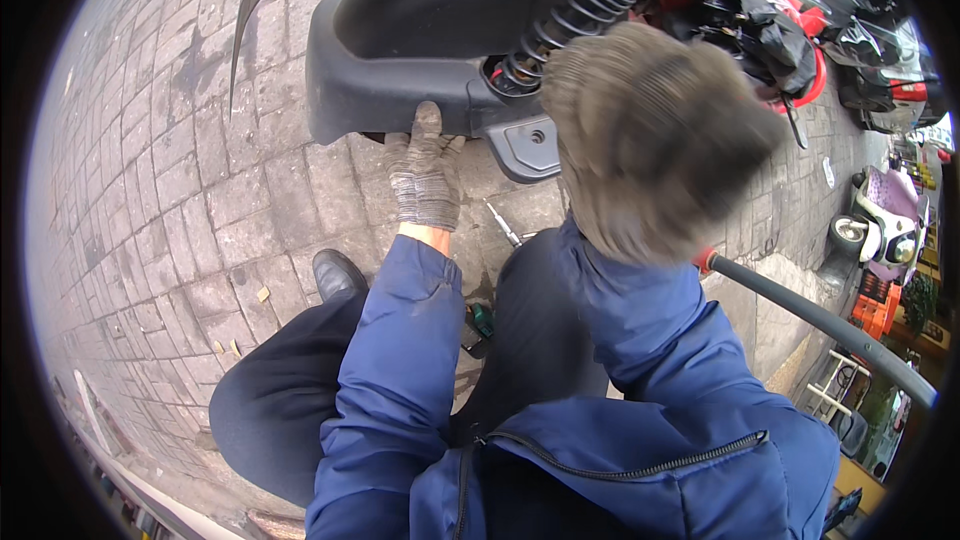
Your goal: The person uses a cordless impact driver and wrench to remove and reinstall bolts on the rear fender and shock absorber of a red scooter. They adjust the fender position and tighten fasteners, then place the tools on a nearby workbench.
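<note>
The black plastic mudguard sits ahead of the person, long axis running left to right, rounded end pointing left, right end hidden behind the blurred, gloved right hand, whose finger state I cannot tell. The gloved left hand lays one finger on its near wall; the other fingertips are partly obscured, so any grip is unclear.

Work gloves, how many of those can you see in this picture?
2. One grayish knit glove is on the left hand, touching the black plastic fender; the other, blurred, is on the right hand, beside the coil-spring shock absorber in this view.
</note>
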Tool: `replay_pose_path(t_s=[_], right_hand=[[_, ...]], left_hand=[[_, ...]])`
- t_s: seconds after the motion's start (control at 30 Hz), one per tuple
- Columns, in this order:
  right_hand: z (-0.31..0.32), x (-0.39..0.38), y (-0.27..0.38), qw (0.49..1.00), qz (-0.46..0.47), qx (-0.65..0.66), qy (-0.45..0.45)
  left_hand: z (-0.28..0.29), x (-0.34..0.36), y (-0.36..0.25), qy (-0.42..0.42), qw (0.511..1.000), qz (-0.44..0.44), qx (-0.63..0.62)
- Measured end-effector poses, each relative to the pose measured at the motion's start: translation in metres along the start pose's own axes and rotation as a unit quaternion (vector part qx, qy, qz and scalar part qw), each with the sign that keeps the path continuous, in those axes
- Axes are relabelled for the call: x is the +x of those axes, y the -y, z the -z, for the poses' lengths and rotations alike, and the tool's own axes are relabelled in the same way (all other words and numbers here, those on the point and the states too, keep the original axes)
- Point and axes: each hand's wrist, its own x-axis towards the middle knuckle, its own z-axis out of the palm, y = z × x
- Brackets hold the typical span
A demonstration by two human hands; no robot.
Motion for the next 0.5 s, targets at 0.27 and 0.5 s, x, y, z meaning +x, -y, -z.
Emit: replay_pose_path(t_s=[0.27,0.5], right_hand=[[-0.022,-0.022,-0.067,0.946,-0.082,-0.298,-0.1],[0.053,-0.072,-0.005,0.741,-0.117,-0.65,-0.124]], left_hand=[[0.004,-0.001,-0.001,0.059,0.998,-0.012,0.028],[-0.007,0.001,0.021,-0.011,0.999,0.008,0.038]])
